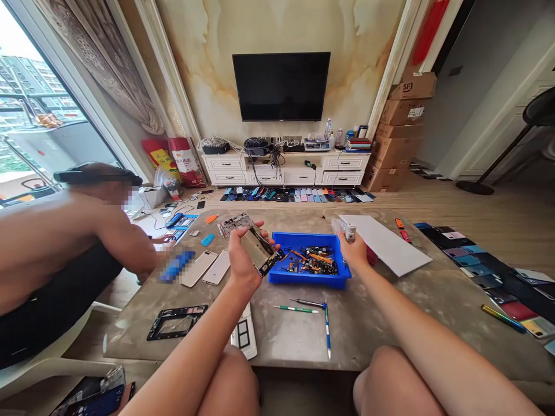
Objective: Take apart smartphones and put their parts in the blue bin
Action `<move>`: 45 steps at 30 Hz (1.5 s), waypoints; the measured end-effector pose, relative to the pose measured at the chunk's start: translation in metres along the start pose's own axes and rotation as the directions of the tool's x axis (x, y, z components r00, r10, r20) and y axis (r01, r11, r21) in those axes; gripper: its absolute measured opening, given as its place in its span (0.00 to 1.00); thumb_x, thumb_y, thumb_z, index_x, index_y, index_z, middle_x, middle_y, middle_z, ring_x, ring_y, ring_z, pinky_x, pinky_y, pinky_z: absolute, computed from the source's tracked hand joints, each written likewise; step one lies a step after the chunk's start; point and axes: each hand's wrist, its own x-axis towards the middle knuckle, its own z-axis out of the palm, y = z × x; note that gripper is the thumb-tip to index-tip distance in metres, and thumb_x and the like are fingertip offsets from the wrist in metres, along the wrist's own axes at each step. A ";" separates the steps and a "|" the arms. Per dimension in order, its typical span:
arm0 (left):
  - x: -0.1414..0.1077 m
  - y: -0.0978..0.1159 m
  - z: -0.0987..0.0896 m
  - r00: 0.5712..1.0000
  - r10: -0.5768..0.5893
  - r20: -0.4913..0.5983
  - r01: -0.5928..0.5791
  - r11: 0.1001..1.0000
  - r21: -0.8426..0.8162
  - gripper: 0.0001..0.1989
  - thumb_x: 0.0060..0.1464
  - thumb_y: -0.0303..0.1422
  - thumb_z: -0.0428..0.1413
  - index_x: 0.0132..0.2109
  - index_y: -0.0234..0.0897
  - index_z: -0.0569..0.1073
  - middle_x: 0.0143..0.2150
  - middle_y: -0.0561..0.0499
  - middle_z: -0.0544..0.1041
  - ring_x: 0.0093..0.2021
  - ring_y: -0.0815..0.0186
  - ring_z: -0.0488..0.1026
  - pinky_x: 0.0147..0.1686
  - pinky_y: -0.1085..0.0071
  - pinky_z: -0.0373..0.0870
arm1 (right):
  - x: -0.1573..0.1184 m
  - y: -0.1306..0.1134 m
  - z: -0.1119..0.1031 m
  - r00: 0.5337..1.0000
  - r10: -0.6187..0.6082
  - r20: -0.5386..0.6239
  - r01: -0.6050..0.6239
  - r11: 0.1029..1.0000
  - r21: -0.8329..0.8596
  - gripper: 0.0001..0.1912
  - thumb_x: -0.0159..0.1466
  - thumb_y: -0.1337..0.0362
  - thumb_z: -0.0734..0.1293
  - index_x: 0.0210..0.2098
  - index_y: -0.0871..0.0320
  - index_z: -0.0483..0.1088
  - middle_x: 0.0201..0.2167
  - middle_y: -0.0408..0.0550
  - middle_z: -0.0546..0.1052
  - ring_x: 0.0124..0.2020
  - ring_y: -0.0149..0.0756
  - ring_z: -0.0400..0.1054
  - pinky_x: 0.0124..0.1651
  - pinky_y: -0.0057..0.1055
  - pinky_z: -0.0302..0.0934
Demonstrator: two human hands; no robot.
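Note:
Fingers of my left hand (246,260) are wrapped round an opened phone frame (258,249), held up just left of the blue tray (309,282). Inside the tray lie loose small phone parts and orange flex cables (318,260). My right hand (352,248) is closed on a small white-grey object (350,232) at the tray's right edge; what it is exactly I cannot tell. Behind my left hand a metal phone part (238,222) shows. On the table to the left lie two light phone covers (199,269) and a black phone frame (177,322).
In front of me lie a green pen (296,309), a blue-white pen (327,332) and a dark screwdriver (307,302). A white board (385,242) rests behind my right hand. Another person (99,231) leans in at the left. Many phones (485,266) line the right side.

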 end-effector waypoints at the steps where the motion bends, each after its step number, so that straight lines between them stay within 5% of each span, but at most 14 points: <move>1: 0.000 0.001 -0.001 1.000 0.001 0.007 -0.001 1.000 0.002 0.18 0.51 0.39 0.51 0.45 0.32 0.74 0.29 0.50 0.72 0.25 0.65 0.72 0.31 0.63 0.77 | 0.002 -0.001 -0.003 1.000 -0.004 0.010 0.004 1.000 0.002 0.16 0.69 0.57 0.67 0.51 0.60 0.71 0.48 0.50 0.76 0.45 0.39 0.73 0.46 0.41 0.71; 15: 0.004 0.001 -0.008 0.998 -0.013 0.067 0.011 1.000 0.021 0.21 0.51 0.41 0.52 0.47 0.31 0.74 0.31 0.49 0.72 0.27 0.63 0.72 0.31 0.61 0.77 | 0.005 -0.005 -0.032 0.991 0.130 0.030 -0.133 0.926 0.354 0.14 0.70 0.56 0.66 0.47 0.61 0.71 0.41 0.47 0.76 0.35 0.32 0.73 0.37 0.33 0.72; 22: 0.000 0.002 -0.003 0.992 -0.080 0.095 0.072 0.994 0.080 0.20 0.52 0.42 0.50 0.46 0.33 0.74 0.30 0.50 0.73 0.27 0.63 0.73 0.30 0.63 0.77 | 0.002 -0.025 -0.041 0.957 0.284 0.052 -0.256 0.750 0.610 0.14 0.70 0.57 0.66 0.46 0.61 0.71 0.37 0.45 0.76 0.30 0.29 0.71 0.31 0.28 0.69; 25: -0.002 -0.002 0.001 0.956 -0.260 0.136 0.233 0.954 0.187 0.20 0.53 0.41 0.51 0.46 0.31 0.75 0.32 0.46 0.75 0.26 0.60 0.74 0.28 0.61 0.77 | 0.003 -0.037 -0.041 0.926 0.354 0.128 -0.332 0.608 0.721 0.15 0.71 0.55 0.65 0.48 0.61 0.70 0.38 0.46 0.75 0.30 0.29 0.71 0.31 0.29 0.69; 32: 0.000 -0.031 0.010 0.781 -0.593 0.196 0.503 0.783 0.365 0.20 0.55 0.43 0.54 0.44 0.29 0.77 0.38 0.38 0.79 0.26 0.59 0.75 0.26 0.62 0.76 | -0.002 -0.076 -0.037 0.872 0.346 0.345 -0.453 0.306 0.837 0.17 0.71 0.52 0.64 0.48 0.60 0.70 0.39 0.47 0.75 0.32 0.30 0.71 0.34 0.31 0.69; 36: 0.003 -0.041 0.017 0.729 -0.638 0.249 0.542 0.760 0.360 0.22 0.56 0.44 0.51 0.45 0.29 0.77 0.40 0.38 0.79 0.28 0.59 0.76 0.28 0.62 0.76 | -0.012 -0.095 -0.034 0.854 0.306 0.420 -0.486 0.181 0.855 0.17 0.71 0.52 0.63 0.44 0.61 0.70 0.34 0.44 0.74 0.27 0.28 0.68 0.30 0.28 0.67; 45: -0.001 -0.042 0.025 0.714 -0.625 0.315 0.552 0.780 0.297 0.22 0.55 0.44 0.52 0.46 0.31 0.77 0.39 0.41 0.79 0.28 0.59 0.75 0.27 0.62 0.75 | -0.017 -0.109 -0.042 0.837 0.263 0.479 -0.511 0.063 0.857 0.19 0.71 0.51 0.62 0.33 0.60 0.68 0.22 0.36 0.66 0.19 0.24 0.59 0.26 0.26 0.63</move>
